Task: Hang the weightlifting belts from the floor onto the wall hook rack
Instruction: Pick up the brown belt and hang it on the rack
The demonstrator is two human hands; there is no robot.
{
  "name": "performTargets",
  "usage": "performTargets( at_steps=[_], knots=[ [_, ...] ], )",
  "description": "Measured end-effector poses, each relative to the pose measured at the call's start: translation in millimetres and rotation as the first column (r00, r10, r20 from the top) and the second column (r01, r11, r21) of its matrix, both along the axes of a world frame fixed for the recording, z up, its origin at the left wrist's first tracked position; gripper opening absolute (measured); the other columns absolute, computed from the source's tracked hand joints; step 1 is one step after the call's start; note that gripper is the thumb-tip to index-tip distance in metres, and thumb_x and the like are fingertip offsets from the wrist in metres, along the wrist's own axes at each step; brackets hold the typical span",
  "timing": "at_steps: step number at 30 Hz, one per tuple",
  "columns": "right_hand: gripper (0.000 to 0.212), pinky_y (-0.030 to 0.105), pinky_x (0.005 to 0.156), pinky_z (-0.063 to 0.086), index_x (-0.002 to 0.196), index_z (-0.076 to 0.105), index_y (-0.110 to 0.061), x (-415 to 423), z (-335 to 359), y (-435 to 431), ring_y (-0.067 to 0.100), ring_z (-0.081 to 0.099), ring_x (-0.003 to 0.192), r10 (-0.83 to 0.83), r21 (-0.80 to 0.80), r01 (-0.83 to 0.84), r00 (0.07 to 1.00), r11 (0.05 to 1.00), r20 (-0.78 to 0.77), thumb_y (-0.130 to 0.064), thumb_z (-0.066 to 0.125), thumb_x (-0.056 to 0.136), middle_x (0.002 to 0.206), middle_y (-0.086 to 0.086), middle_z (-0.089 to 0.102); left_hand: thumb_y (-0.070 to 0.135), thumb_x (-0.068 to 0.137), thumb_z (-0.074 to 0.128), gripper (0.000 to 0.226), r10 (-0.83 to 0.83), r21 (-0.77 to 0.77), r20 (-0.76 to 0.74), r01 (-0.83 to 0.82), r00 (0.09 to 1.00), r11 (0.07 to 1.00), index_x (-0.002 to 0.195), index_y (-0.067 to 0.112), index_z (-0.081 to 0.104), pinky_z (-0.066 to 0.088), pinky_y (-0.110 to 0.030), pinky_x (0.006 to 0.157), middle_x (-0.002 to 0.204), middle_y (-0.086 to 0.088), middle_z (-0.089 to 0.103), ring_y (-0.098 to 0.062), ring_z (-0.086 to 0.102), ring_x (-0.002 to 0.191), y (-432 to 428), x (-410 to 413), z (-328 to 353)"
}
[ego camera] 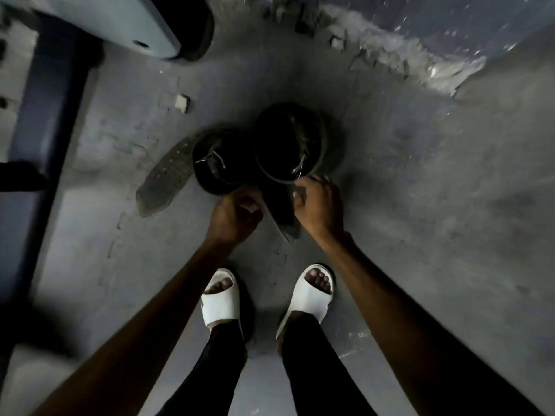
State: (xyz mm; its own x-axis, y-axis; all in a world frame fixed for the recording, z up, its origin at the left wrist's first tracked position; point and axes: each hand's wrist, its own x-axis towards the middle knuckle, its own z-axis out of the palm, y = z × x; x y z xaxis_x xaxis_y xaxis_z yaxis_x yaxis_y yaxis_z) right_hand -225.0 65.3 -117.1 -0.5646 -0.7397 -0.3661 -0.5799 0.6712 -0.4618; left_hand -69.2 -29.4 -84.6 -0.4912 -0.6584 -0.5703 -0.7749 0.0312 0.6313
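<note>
Two dark weightlifting belts lie coiled on the grey floor in front of my feet. The left belt (210,163) has a metal buckle inside its coil and a perforated tail stretched out to the lower left. The right belt (288,139) is a bigger coil with a buckle at its near edge. A dark strap end (280,210) runs toward me between my hands. My left hand (234,216) is closed on the left edge of that strap. My right hand (316,205) grips the near rim of the right belt by its buckle. No hook rack is in view.
A dark blue machine frame (51,115) and a pale padded part (126,22) stand at the upper left. A crumbling wall base (405,58) runs along the upper right. A small white block (182,102) lies on the floor. My feet in white slides (219,298) stand just behind the belts.
</note>
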Motion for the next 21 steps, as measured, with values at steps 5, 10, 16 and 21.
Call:
performTargets(
  at_steps=[5, 10, 16, 21],
  knots=[
    [0.052, 0.043, 0.103, 0.033, 0.135, 0.058, -0.029, 2, -85, -19, 0.03, 0.049, 0.127, 0.212, 0.151, -0.187, 0.964, 0.971, -0.162, -0.019, 0.071, 0.086, 0.133, 0.004, 0.062, -0.007, 0.081, 0.07, 0.032, -0.007, 0.038, -0.039, 0.008, 0.999, 0.999, 0.112, 0.0, 0.066, 0.042, -0.003, 0.062, 0.091, -0.005, 0.065, -0.001, 0.058, 0.071, -4, 3, -62],
    [0.029, 0.041, 0.107, 0.032, 0.117, 0.072, -0.027, 5, -96, -30, 0.028, 0.052, 0.121, 0.217, 0.189, -0.176, 0.95, 0.966, -0.222, -0.014, 0.062, 0.093, 0.122, 0.004, 0.068, 0.0, 0.08, 0.072, 0.035, 0.012, 0.062, -0.066, -0.008, 0.998, 0.998, 0.114, 0.003, 0.067, 0.05, -0.025, 0.075, 0.092, -0.005, 0.067, -0.015, 0.063, 0.08, -5, 5, -73],
    [0.027, 0.035, 0.089, 0.048, 0.11, 0.077, -0.015, -9, -1, -28, 0.028, 0.065, 0.102, -0.082, -0.12, 0.087, 0.996, 0.989, 0.045, -0.007, 0.072, 0.085, 0.105, 0.007, 0.074, 0.018, 0.086, 0.074, 0.033, 0.1, 0.136, -0.054, -0.092, 0.994, 0.986, 0.115, 0.002, 0.067, 0.049, -0.021, 0.069, 0.099, -0.011, 0.073, -0.013, 0.064, 0.082, -10, 4, -3],
    [0.032, 0.024, 0.084, 0.053, 0.119, 0.069, 0.007, -28, 131, -32, 0.019, 0.065, 0.095, -0.406, -0.151, 0.538, 0.766, 0.829, 0.499, 0.0, 0.071, 0.088, 0.113, 0.022, 0.073, 0.026, 0.088, 0.073, 0.044, 0.259, 0.315, -0.104, -0.215, 0.96, 0.924, 0.119, -0.004, 0.062, 0.045, -0.004, 0.055, 0.102, -0.009, 0.07, -0.008, 0.062, 0.08, -14, -21, 107]
  ],
)
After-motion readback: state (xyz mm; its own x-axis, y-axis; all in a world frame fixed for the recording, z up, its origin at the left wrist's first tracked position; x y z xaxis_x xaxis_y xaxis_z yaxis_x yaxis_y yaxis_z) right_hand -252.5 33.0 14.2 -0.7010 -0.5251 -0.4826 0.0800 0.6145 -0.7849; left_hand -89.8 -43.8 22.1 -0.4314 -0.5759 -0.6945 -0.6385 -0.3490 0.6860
